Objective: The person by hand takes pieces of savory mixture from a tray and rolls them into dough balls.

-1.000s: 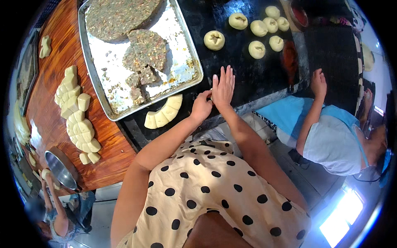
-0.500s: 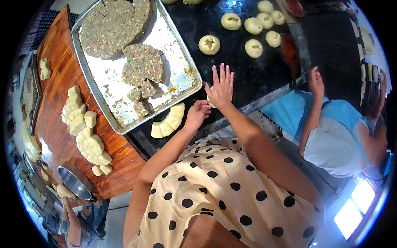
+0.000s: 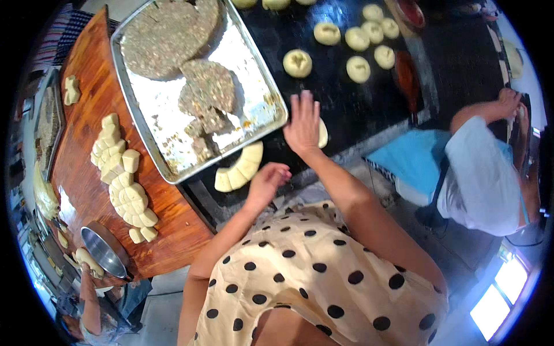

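My right hand [image 3: 303, 124] lies flat, fingers stretched, on the black countertop [image 3: 340, 115]. A pale dough disc [image 3: 323, 134] shows at its right side, and the hand hides part of it. Nearer to me, my left hand [image 3: 269, 183] hovers by the counter's front edge with its fingers curled together and nothing visible in them. Just left of it, a curved row of cut dough pieces [image 3: 239, 168] rests beside the metal tray [image 3: 199, 171]. On that tray sit a big mound of minced filling [image 3: 173, 40] and a smaller, broken-off lump [image 3: 208, 89].
Filled dough buns [image 3: 358, 69] stand farther back on the counter, near a dark red-brown paddle-shaped thing [image 3: 407, 81]. The wooden table [image 3: 173, 230] at left bears many cut dough pieces [image 3: 127, 196] and a steel bowl [image 3: 107, 251]. People work at right [image 3: 485, 179] and lower left [image 3: 91, 305].
My left hand has drawn back from the dough. My right hand now lies left of the dough disc, which shows more. The person at right has turned and moved their arms.
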Tool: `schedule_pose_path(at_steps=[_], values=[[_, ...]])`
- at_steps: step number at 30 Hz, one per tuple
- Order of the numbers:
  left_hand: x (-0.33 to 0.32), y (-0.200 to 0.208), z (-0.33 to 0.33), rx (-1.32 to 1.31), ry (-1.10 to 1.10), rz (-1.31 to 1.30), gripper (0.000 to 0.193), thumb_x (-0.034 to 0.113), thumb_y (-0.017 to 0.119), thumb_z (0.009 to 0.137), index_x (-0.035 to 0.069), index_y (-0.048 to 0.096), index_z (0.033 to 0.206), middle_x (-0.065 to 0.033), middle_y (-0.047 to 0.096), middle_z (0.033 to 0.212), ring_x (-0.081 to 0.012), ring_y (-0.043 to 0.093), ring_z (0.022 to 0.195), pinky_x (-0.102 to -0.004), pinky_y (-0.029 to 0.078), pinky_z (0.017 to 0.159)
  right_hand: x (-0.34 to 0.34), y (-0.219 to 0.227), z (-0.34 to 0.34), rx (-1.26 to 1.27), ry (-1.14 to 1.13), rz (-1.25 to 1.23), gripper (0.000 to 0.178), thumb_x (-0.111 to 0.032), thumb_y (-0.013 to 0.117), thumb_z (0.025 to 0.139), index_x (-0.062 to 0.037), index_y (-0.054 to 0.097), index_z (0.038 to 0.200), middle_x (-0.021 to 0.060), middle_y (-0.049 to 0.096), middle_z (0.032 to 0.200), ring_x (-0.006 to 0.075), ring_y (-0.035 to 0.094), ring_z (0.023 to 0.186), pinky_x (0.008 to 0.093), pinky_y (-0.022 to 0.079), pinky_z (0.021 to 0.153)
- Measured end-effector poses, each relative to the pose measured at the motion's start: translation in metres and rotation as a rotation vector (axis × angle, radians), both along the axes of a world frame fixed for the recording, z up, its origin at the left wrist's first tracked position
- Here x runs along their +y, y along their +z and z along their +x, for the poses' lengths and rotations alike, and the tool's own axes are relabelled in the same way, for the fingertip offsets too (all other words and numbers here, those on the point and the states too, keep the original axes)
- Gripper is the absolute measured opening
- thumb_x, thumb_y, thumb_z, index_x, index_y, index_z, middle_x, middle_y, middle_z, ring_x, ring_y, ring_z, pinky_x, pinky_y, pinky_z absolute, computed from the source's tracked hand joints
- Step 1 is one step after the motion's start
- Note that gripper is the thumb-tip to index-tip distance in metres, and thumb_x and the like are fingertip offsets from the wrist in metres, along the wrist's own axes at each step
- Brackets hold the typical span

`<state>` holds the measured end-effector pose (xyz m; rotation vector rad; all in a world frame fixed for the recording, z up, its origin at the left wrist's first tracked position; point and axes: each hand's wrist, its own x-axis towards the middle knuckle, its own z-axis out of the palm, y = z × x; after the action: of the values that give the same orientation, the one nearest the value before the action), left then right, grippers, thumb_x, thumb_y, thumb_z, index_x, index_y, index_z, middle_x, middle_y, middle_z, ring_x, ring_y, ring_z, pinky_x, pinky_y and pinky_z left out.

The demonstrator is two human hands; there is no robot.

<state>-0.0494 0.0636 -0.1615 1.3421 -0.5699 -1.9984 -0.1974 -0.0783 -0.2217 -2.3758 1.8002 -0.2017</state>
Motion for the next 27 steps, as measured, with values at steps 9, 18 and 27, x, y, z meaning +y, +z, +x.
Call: schedule_pose_path(at_steps=[9,18,27], values=[[0.007,0.004,-0.015,-0.443,-0.111,-0.263,0.033,0.014,0.055,0.101,-0.001,0.055,0.13,-0.0123,0.065,0.121,-0.0216,0.065,0.107,-0.0335,0.051,0.096,0.009,0.006,-0.013,-0.2,-0.002,-0.057,0.074,-0.029,0.059,0.093,0.0014,0.028,0.152,0.0279,0.022,0.159,0.038,0.017,0.151,0.053,0.009,0.123],[-0.019,-0.014,-0.049,-1.089,-0.682,-0.832,0.085,0.021,0.07,0.083,-0.012,0.027,0.148,-0.0302,0.023,0.158,-0.0423,0.022,0.148,-0.0496,0.018,0.122,0.017,-0.007,-0.051,-0.073,-0.195,-0.065,0.076,-0.041,0.053,0.098,0.0047,0.027,0.152,0.0301,0.016,0.161,0.0422,0.014,0.15,0.0546,0.007,0.122],[-0.043,-0.015,-0.07,-1.295,-0.887,-0.819,0.088,0.034,0.069,0.085,-0.012,0.028,0.148,-0.0292,0.021,0.159,-0.0408,0.014,0.151,-0.0523,0.011,0.123,-0.024,-0.001,-0.02,-0.031,-0.094,-0.049,0.072,-0.04,0.049,0.1,0.0057,0.029,0.151,0.0289,0.021,0.16,0.0383,0.017,0.151,0.0514,0.008,0.123]])
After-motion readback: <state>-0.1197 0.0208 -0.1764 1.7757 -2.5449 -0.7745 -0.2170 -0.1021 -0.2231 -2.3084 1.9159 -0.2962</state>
